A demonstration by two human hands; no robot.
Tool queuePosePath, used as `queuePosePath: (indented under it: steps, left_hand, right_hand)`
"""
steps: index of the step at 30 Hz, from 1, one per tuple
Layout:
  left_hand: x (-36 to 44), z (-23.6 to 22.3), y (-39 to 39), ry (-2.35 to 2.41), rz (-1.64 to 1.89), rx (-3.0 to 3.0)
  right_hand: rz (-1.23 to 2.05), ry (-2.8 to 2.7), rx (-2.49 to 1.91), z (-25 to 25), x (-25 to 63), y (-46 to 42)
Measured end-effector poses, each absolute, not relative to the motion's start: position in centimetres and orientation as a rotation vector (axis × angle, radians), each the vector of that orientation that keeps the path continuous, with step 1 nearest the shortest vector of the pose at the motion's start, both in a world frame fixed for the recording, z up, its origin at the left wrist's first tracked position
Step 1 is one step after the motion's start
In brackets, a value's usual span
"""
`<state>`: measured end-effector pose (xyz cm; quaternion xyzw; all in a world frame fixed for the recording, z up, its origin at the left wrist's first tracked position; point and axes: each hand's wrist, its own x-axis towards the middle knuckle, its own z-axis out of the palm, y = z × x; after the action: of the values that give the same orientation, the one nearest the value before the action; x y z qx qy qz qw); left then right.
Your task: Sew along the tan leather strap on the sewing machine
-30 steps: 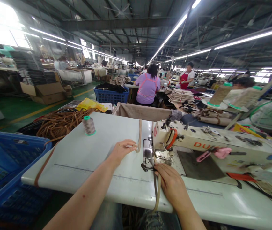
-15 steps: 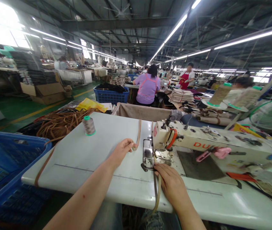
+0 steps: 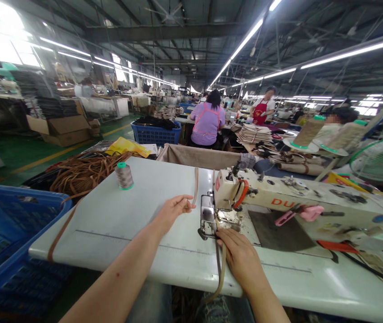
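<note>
A narrow tan strap rises over the table's front edge and passes under the fingers of my right hand. Those fingers guide it flat, just in front of the presser foot of the sewing machine. Left of the machine, my left hand has thumb and fingertips together at the near end of a strap length that runs to the table's far edge. The exact contact at those fingertips is partly hidden. A metal guide plate lies between my hands.
A grey thread spool stands on the white table. Brown straps are heaped beyond its left side, near a blue basket. A fan and thread cones are at right. A person in purple sits ahead.
My left fingers have shifted slightly right and up along the strap, and the curl at them no longer shows. My right hand stays by the presser foot.
</note>
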<state>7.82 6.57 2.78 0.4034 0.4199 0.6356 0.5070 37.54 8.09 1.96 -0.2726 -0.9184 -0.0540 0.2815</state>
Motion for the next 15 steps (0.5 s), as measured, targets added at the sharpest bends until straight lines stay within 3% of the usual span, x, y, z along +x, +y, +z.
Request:
queuePosePath:
  steps: [15]
  left_hand:
    - [7.58,2.67,6.67,1.187,1.428,1.041]
  right_hand:
    - [-0.137,-2.469,-0.732,1.99,37.54,8.09]
